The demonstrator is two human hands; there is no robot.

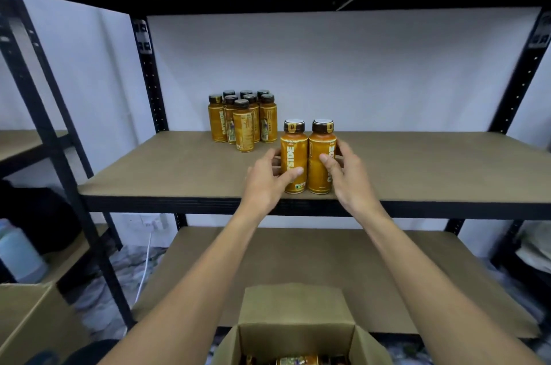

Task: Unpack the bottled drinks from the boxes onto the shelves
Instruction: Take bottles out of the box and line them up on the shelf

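Two orange bottles with dark caps stand upright side by side at the front edge of the middle shelf [167,173]. My left hand [265,182] grips the left bottle [294,155], thumb across its label. My right hand [346,176] grips the right bottle [321,152] from the right side. A cluster of several identical bottles [243,120] stands further back on the same shelf, left of my hands. An open cardboard box [298,335] sits below me, with more bottles showing at its bottom.
The black metal rack has a lower shelf [417,290] and an upper shelf overhead. A second cardboard box [32,320] sits at the lower left, with a translucent jug [18,254] on the neighbouring rack. A white cable [146,266] hangs behind.
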